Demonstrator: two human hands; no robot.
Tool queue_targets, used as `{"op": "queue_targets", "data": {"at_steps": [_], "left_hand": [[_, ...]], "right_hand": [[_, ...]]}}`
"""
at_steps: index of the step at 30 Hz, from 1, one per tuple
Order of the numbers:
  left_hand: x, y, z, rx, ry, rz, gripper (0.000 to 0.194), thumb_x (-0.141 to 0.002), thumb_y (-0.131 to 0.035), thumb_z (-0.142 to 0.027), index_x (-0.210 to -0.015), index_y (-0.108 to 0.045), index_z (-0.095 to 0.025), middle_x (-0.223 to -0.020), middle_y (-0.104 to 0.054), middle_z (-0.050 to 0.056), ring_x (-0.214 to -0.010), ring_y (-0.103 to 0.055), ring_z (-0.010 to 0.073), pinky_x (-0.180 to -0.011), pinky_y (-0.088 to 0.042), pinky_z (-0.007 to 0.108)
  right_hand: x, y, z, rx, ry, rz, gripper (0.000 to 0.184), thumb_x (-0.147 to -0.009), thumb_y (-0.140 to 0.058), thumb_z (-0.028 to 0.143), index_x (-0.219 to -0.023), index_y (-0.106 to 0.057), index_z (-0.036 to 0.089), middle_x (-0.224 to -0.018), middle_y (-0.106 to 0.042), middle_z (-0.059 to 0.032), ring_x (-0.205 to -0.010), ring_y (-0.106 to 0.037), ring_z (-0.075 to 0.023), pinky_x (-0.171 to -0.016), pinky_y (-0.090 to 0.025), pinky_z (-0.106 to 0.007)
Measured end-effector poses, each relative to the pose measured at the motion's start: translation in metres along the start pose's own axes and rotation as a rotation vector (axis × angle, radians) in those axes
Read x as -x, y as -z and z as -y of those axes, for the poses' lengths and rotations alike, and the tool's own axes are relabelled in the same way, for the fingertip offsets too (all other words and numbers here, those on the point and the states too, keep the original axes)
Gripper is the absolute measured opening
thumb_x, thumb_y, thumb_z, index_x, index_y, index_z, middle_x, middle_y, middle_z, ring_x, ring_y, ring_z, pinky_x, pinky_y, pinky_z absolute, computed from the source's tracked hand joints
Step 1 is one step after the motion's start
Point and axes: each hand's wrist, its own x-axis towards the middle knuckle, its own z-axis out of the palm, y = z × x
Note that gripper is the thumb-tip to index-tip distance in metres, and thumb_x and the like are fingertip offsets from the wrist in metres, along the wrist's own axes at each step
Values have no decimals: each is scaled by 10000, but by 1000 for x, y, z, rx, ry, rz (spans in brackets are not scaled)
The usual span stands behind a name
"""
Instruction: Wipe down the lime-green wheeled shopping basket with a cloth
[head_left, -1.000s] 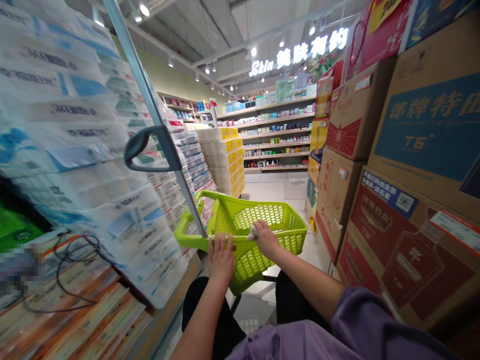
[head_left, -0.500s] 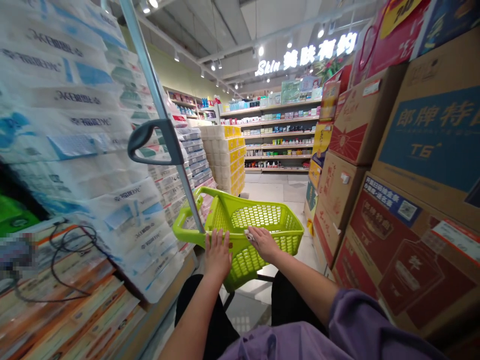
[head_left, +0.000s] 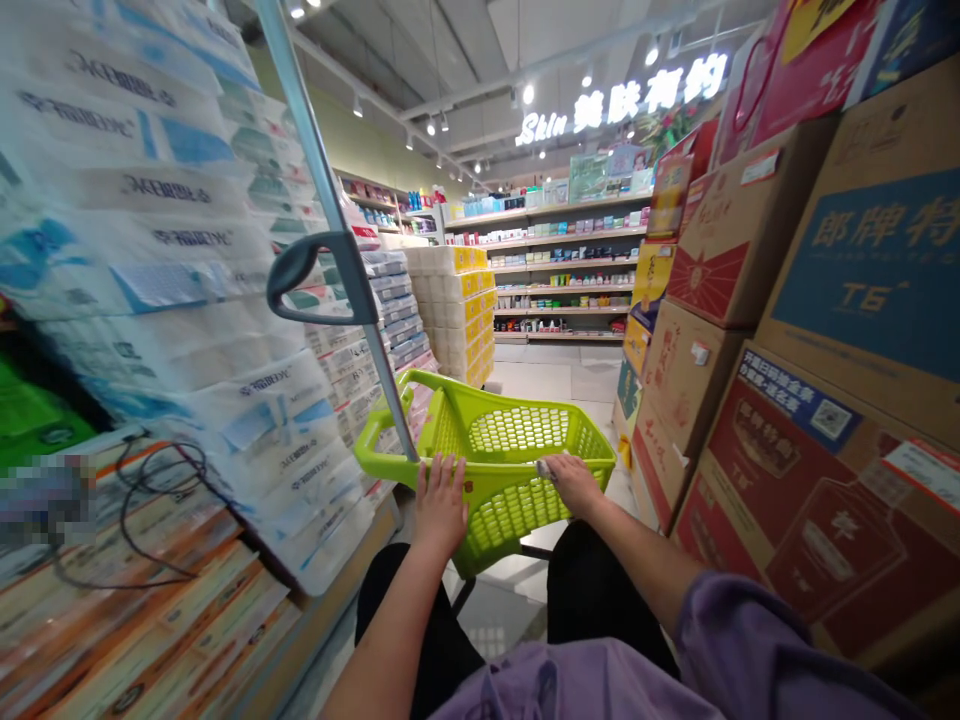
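Observation:
A lime-green plastic shopping cart (head_left: 487,540) with a mesh basket stands in front of my knees, its side toward me. My left hand (head_left: 442,508) rests on the cart's near rim, fingers stretched out and pointing away from me. Farther along the same rim, my right hand (head_left: 576,486) presses a small crumpled whitish cloth or tissue (head_left: 544,468) against the plastic. Part of that piece is hidden under the fingers. A metal pole (head_left: 304,130) rises from the cart's left end and carries a dark grey loop handle (head_left: 351,280).
Stacked white tissue packs (head_left: 172,240) line the left side, with a black cable (head_left: 150,500) over lower packs. Cardboard cartons (head_left: 795,470) are piled close on the right. Ahead, tiled floor (head_left: 555,375) leads past yellow-and-white packs (head_left: 450,310) to product shelves (head_left: 559,265).
My right hand has slid to the right along the cart's rim with the crumpled piece. My left hand stays at the same place on the rim. The view has shifted slightly.

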Motion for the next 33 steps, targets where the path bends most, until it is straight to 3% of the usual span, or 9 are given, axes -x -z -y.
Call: {"op": "queue_targets", "data": {"at_steps": [2,4,11,13,16,21,23,28,33], "left_hand": [[0,-3,-1,21,-8,-9,625,-846,-537,-363,-1426,-393,-179,-1477,-412,101,-1424,-232,301,-1187,-68,495],[-1,-6,-2,37,-8,-27,615,-866,-512,-425,-1420,-400,-184,-1471,-418,99,-1423,-230,302,-1186,-59,498],[-11,-12,8,20,-19,-29,584,-901,-441,-494,-1403,-432,-196,-1445,-445,98,-1417,-236,303,-1180,-64,506],[-14,-11,14,9,-22,-24,561,-911,-430,-479,-1399,-437,-203,-1444,-452,93,-1414,-247,295,-1179,-83,504],[-16,-10,24,-4,-36,-30,529,-927,-408,-457,-1391,-448,-205,-1441,-463,83,-1409,-265,282,-1179,-110,488],[-21,-15,40,-13,-55,-30,501,-936,-401,-426,-1391,-447,-223,-1458,-452,63,-1423,-250,263,-1179,-123,478],[-25,-17,45,-18,-53,-24,500,-936,-401,-415,-1399,-438,-233,-1474,-434,58,-1433,-230,261,-1179,-116,483],[-37,-16,37,-46,46,44,541,-912,-447,-381,-1418,-423,-192,-1516,-367,82,-1441,-191,315,-1167,-131,521],[-36,-25,-10,19,-43,140,604,-893,-482,-347,-1469,-332,-248,-1541,-319,45,-1415,-240,367,-1144,-195,546]], "right_hand": [[5,7,-19,27,-52,-2,356,-898,-412,122,-1202,-575,208,-1219,-614,-90,-1143,-505,-220,-993,-304,-347],[5,9,-17,34,-91,-1,356,-890,-403,107,-1182,-586,192,-1192,-624,-96,-1117,-513,-227,-978,-309,-346],[-32,-7,88,-73,88,8,463,-872,-438,108,-1320,-469,221,-1276,-576,-73,-1162,-474,-199,-996,-290,-321],[-40,-6,100,-61,93,29,413,-875,-451,126,-1273,-501,225,-1223,-601,-65,-1107,-500,-198,-948,-314,-315],[-36,2,78,-32,55,53,306,-861,-474,126,-1133,-582,217,-1105,-642,-61,-1021,-532,-206,-879,-328,-312],[-4,19,-3,69,-97,54,214,-887,-446,131,-1016,-610,178,-1029,-649,-90,-969,-547,-222,-837,-316,-324],[6,22,-22,103,-153,49,198,-898,-444,145,-1003,-609,179,-1020,-649,-91,-957,-551,-223,-824,-315,-323],[10,12,-15,149,-248,4,207,-920,-409,149,-990,-600,181,-1021,-637,-104,-980,-533,-233,-828,-308,-337],[15,-2,7,155,-278,-69,216,-926,-415,179,-1046,-595,172,-1026,-632,-101,-998,-519,-246,-876,-297,-360]]}}
